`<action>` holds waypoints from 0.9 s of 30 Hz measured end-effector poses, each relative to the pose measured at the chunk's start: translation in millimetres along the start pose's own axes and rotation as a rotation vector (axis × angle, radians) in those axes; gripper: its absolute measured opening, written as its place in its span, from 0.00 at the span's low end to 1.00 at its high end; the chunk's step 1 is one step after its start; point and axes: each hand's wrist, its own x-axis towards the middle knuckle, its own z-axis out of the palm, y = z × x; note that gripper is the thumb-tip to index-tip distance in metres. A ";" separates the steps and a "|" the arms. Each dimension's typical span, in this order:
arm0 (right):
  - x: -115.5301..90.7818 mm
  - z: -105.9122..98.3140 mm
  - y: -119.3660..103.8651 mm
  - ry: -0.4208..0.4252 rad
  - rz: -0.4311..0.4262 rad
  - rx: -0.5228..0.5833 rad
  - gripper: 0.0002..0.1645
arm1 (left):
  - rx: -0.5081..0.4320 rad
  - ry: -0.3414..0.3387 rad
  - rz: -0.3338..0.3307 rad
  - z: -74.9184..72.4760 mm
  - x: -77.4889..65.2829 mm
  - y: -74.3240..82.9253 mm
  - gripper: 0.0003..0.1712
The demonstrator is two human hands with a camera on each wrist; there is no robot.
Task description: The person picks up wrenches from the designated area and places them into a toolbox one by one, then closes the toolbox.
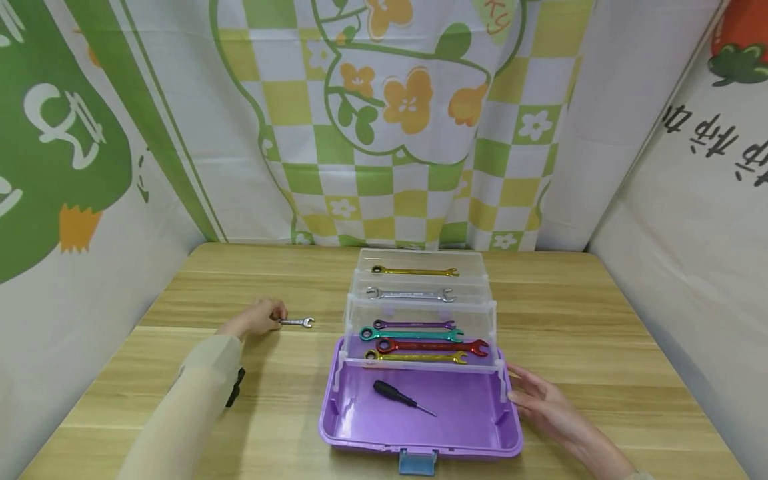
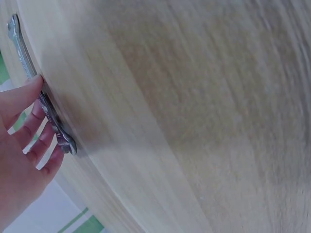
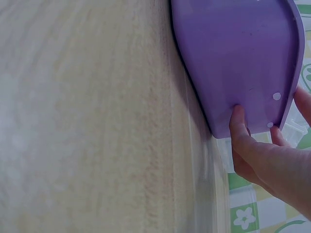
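Note:
My left hand (image 1: 259, 317) pinches a silver wrench (image 1: 298, 323) at the tabletop, left of a purple toolbox (image 1: 325, 427). Thumb and fingers lie on either side of its shaft in the left wrist view, where the wrench (image 2: 22, 51) shows at greater length. My right hand (image 1: 543, 403) touches the toolbox's right side. In the right wrist view, its fingers rest against the purple side wall (image 3: 233, 63) and near the rim. A black-handled screwdriver (image 1: 393, 392) lies on the toolbox floor.
Clear tiered trays (image 1: 420, 312) rise at the toolbox's back. They hold a gold wrench (image 1: 414, 271), a silver wrench (image 1: 411, 294), and lower down purple, teal, red (image 1: 432, 346) and yellow wrenches. A blue latch (image 1: 417, 462) hangs in front. Printed curtains (image 1: 408, 200) stand behind the wooden table (image 1: 600, 333).

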 end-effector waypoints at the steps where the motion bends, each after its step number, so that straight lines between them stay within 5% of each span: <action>1: -0.2 0.0 -0.1 0.002 0.002 -0.001 0.41 | -0.002 -0.004 0.004 -0.1 0.3 -0.2 0.07; 8: -1.4 -0.4 -0.9 0.000 0.013 -0.003 0.41 | -0.128 -0.008 0.030 0.5 -0.2 -1.5 0.07; 17: -1.1 -0.6 -1.8 -0.011 0.021 -0.022 0.40 | -0.117 0.126 0.000 2.9 -4.1 -5.9 0.06; 27: -0.7 -1.1 -1.9 -0.020 0.016 -0.014 0.40 | -0.168 0.201 -0.001 1.2 -2.4 -9.8 0.05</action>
